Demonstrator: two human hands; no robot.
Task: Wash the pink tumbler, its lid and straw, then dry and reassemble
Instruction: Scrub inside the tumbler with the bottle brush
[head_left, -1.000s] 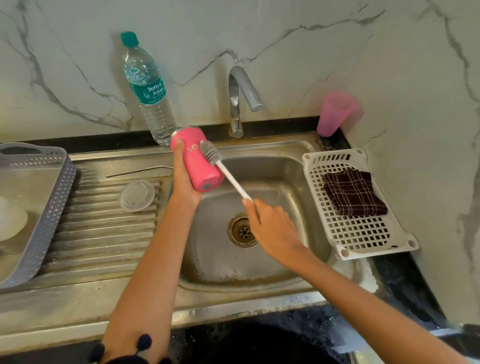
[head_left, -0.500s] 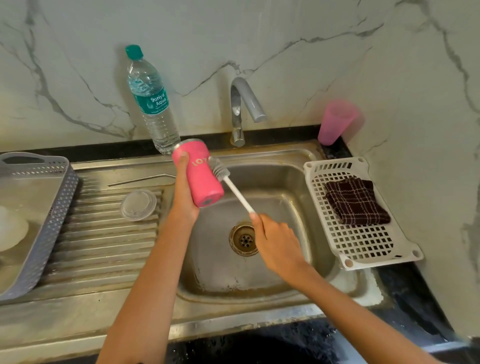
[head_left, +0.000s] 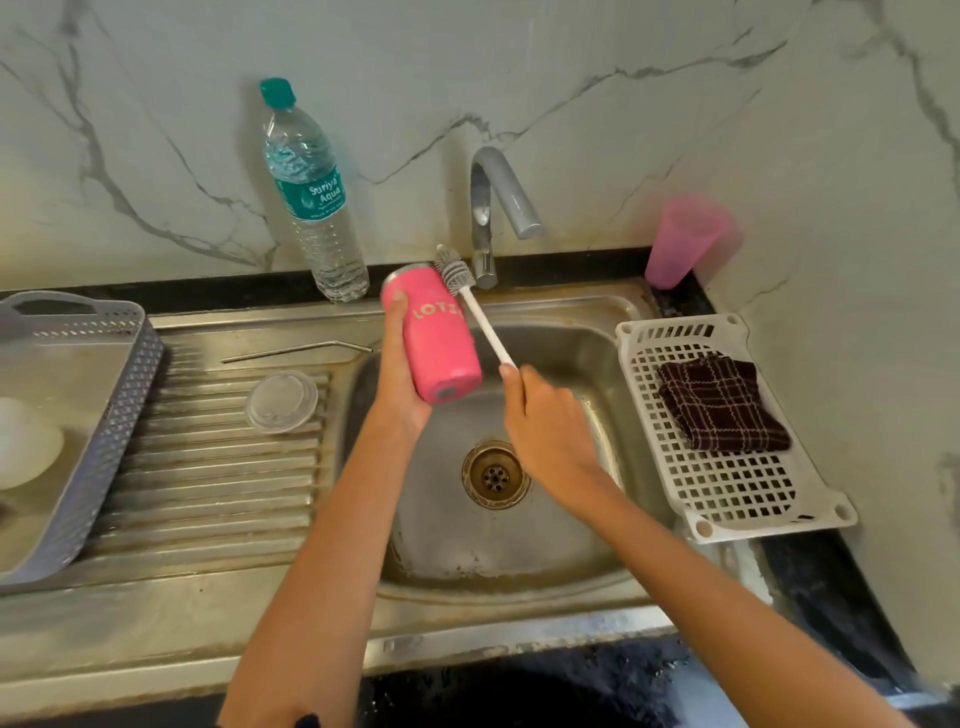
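On the drainboard at the left, the metal straw (head_left: 296, 352) and the clear lid (head_left: 282, 401) lie well apart from both hands. The left hand (head_left: 397, 384) grips the pink tumbler (head_left: 434, 332) over the sink (head_left: 519, 582), thumb along its near side and the other fingers curled behind it, out of sight. The tumbler tilts, base toward the camera. Within the last second the brush (head_left: 477, 313) has climbed from the tumbler's flank to its rim, so the outside scrub looks nearly done and the inside probably follows. The right hand (head_left: 545, 421) is closed round the handle's lower end, just right of the tumbler's base. Further right, a dark cloth (head_left: 719, 405) lies in the white basket (head_left: 737, 514).
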